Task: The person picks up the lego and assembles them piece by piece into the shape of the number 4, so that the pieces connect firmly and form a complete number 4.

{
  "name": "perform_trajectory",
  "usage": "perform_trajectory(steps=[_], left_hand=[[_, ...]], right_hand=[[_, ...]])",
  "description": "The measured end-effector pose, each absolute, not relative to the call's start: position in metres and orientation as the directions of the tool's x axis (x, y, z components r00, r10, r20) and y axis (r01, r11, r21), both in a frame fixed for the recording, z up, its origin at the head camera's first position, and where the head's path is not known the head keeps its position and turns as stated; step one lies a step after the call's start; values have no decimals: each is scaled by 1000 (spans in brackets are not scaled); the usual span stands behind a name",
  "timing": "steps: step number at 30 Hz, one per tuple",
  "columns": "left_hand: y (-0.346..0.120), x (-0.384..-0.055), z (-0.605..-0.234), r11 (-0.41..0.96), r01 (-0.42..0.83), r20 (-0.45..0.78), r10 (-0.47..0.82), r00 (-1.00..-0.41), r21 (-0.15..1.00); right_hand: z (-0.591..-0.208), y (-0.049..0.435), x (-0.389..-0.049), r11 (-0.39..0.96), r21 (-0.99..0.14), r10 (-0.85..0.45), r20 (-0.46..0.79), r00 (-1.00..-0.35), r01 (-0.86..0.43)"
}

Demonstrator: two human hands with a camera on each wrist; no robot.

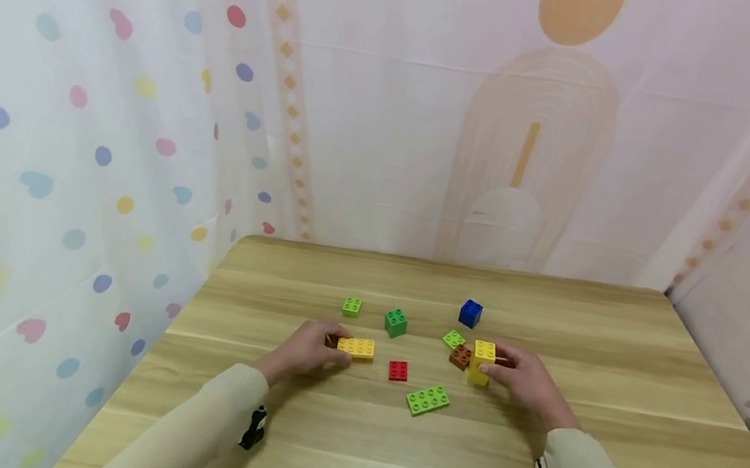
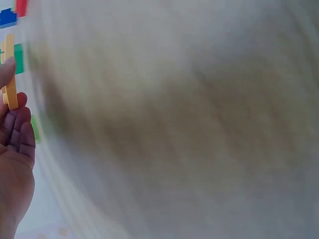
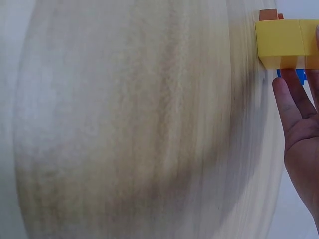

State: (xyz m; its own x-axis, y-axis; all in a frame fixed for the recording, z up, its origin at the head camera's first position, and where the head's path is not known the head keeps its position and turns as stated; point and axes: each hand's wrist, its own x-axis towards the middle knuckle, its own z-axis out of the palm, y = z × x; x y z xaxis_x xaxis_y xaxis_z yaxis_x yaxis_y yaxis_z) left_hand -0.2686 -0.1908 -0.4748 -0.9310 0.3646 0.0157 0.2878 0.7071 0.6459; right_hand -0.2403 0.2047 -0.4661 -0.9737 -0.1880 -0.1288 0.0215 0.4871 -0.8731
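My left hand (image 1: pixel 308 351) pinches the left end of a flat orange-yellow toy building brick (image 1: pixel 359 348) between thumb and fingers. In the left wrist view the same orange-yellow brick (image 2: pixel 11 84) is edge-on, with the thumb across its studded side. My right hand (image 1: pixel 524 376) grips an upright yellow block (image 1: pixel 483 361), thumb on the near face and fingers behind. A seam crosses this yellow block (image 3: pixel 281 40) in the right wrist view, as of two stacked bricks. Just left of it lies a brown brick (image 1: pixel 461 356), beside a small lime brick (image 1: pixel 453 339).
Between the hands lie a red brick (image 1: pixel 398 371) and a long lime brick (image 1: pixel 427 400). Farther back are a green brick (image 1: pixel 395 322), another small lime brick (image 1: pixel 352 307) and a blue brick (image 1: pixel 470 313). Patterned curtains (image 1: pixel 387 148) hang behind the wooden table (image 1: pixel 385 467).
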Motion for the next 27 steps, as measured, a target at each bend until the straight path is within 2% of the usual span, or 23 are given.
perform_trajectory(steps=[5, 12, 27], left_hand=[[-188, -270, -466, 670, 272, 31, 348, -937, 690], [-175, -273, -454, 639, 318, 79, 374, -924, 700], [-156, -272, -443, 614, 351, 106, 398, -911, 707]], right_hand=[[-467, 204, -242, 484, -875, -187, -118, -975, 13], [-472, 204, -243, 428, -904, -192, -94, -977, 3], [-475, 205, -244, 431, -903, -183, -90, -979, 2]])
